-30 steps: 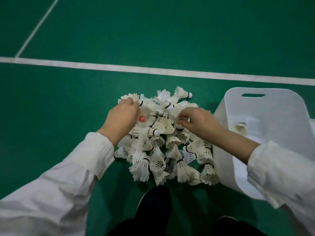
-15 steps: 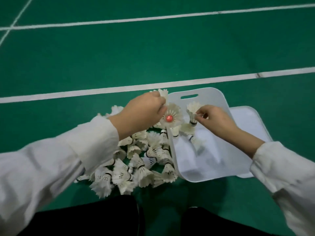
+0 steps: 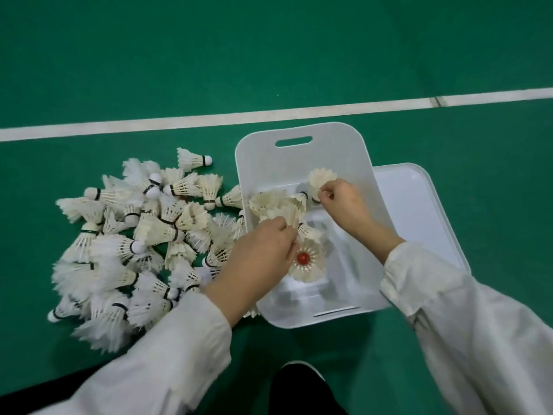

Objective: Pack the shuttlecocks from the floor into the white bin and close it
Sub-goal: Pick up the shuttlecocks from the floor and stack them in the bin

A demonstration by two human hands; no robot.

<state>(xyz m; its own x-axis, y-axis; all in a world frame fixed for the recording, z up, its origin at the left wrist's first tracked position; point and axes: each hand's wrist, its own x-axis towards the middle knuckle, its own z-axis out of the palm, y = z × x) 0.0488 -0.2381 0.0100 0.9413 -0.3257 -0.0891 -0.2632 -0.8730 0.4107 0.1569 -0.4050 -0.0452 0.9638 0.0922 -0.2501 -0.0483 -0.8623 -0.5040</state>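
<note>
On the green floor (image 3: 299, 55) — white bin (image 3: 329, 151): it stands open, seen from above, with a handle slot (image 3: 294, 141) cut in its far wall.
Lid (image 3: 425, 211): lies flat on the floor at the bin's right side, inner face up; the bin's right edge overlaps it.
White line (image 3: 209, 119): runs across the floor just beyond the bin's far wall.
Pile of shuttlecocks (image 3: 134, 235): a loose heap on the floor to the left of the bin, corks pointing every way. The nearest ones touch the bin's left wall.
Left hand (image 3: 257, 256): reaches over the bin's left wall, fingers curled tight round a bunch of shuttlecocks (image 3: 275, 206). Their feather skirts fan out above the bin's inside, towards its far wall.
Right hand (image 3: 344, 202): is over the bin's far-right part, thumb and fingertips pinching a single shuttlecock (image 3: 322, 178) near its cork, skirt turned towards the far wall.
Red-corked shuttlecock (image 3: 306, 260): sits inside the bin's outline, just beside the left hand's fingers, cork facing up at the camera. Whether the hand touches it or it lies loose in the bin cannot be told.
Bin's inside: apart from that one and a plain shuttlecock just above it, the visible bottom is bare white plastic.
Sleeves (image 3: 167, 354): long and white on both arms, coming in from the near side of the bin.
Dark shoe (image 3: 302, 384): on the floor near the bin's near wall — between the two arms.
</note>
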